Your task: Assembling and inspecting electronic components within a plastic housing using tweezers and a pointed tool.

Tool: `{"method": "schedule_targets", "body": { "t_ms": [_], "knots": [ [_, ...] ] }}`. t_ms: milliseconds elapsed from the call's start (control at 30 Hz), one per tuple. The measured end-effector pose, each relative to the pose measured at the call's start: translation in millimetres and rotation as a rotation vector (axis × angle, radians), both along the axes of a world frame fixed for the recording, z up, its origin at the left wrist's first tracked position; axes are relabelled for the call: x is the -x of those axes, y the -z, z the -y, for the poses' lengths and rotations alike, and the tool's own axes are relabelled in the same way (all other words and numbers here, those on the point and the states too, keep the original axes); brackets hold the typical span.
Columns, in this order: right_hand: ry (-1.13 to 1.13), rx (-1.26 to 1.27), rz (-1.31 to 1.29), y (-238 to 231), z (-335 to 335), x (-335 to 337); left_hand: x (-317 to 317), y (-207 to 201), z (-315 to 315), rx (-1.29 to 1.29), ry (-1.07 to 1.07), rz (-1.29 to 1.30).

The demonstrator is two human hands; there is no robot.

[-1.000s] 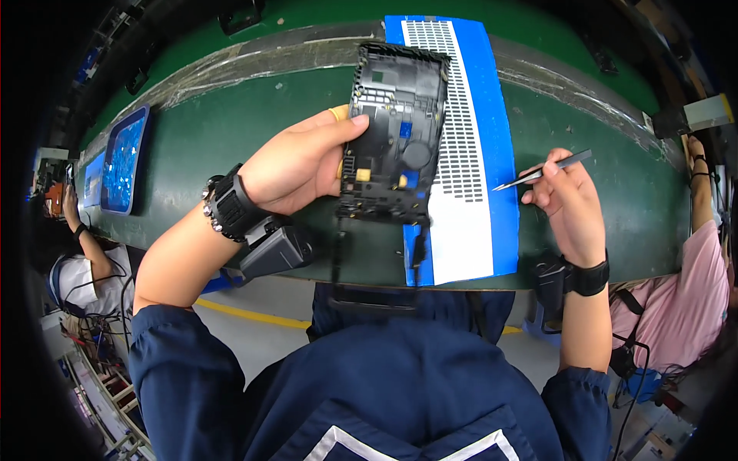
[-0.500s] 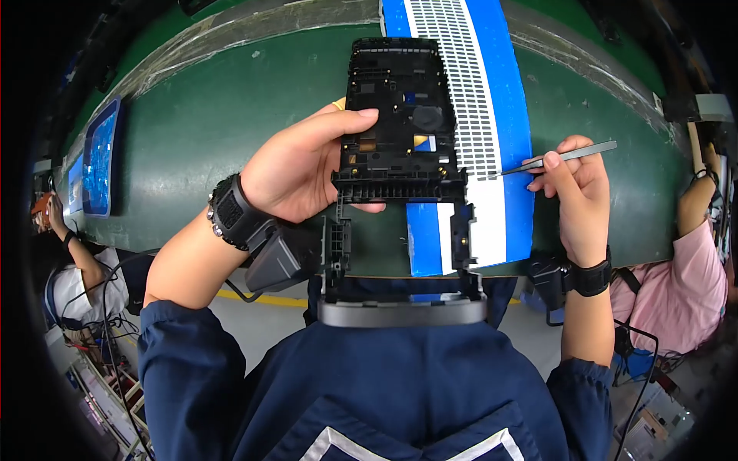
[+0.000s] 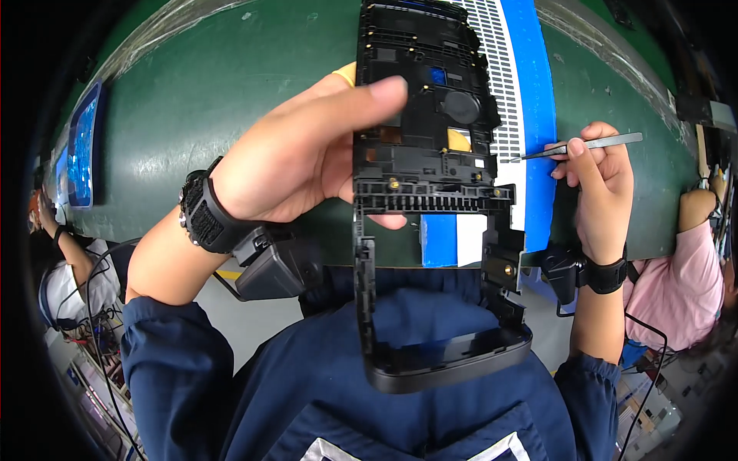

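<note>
Close under my camera, my left hand (image 3: 296, 165) holds the black frame (image 3: 430, 192) upright, well above the green bench (image 3: 192, 131). Its fingers (image 3: 350, 100) are curled shut around the frame's left edge: the thumb lies across the front near the top, another fingertip shows just under the ribbed crossbar, and a yellow-tipped finger peeks out behind. The frame's upper half carries small parts, among them a round black piece and a yellow patch; its lower half is an open loop hanging over my blue jacket (image 3: 384, 384).

My right hand (image 3: 603, 188) sits just right of the frame, fingers pinched closed on metal tweezers (image 3: 580, 146). The tweezer tips point left, ending just beside the frame's right edge, over the white perforated sheet with blue borders (image 3: 530, 77) on the bench. I cannot tell whether the tips touch the frame.

Compared with half a second ago, the frame has come much closer to the camera and fills more of the view, now nearly vertical. The right hand has kept its grip on the tweezers, tips still aimed left.
</note>
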State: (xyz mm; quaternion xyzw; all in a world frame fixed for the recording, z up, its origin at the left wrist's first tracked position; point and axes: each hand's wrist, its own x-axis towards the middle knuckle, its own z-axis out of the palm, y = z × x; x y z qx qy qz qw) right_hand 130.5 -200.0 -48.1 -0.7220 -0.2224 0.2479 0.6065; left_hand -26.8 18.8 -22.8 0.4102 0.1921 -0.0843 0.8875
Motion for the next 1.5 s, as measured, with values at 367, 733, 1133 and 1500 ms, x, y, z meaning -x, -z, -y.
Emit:
{"method": "schedule_targets", "body": {
  "t_ms": [367, 733, 1133, 1500],
  "knots": [
    [0.018, -0.225, 0.063, -34.5, -17.3, 11.0, -5.5, 7.2, 1.2, -0.037, 0.249, 0.279],
    [-0.500, -0.151, 0.112, -42.9, -53.9, 27.4, -2.6, 15.4, -3.0, -0.018, 0.346, 0.296],
    [-0.546, -0.118, 0.037, -43.6, -61.1, 30.6, 3.7, 10.9, -3.3, 0.059, 0.429, 0.477],
    [-0.506, -0.215, 0.038, -42.6, -57.0, 41.7, 5.3, 11.6, -4.6, 0.039, 0.458, 0.477]
  ]
}}
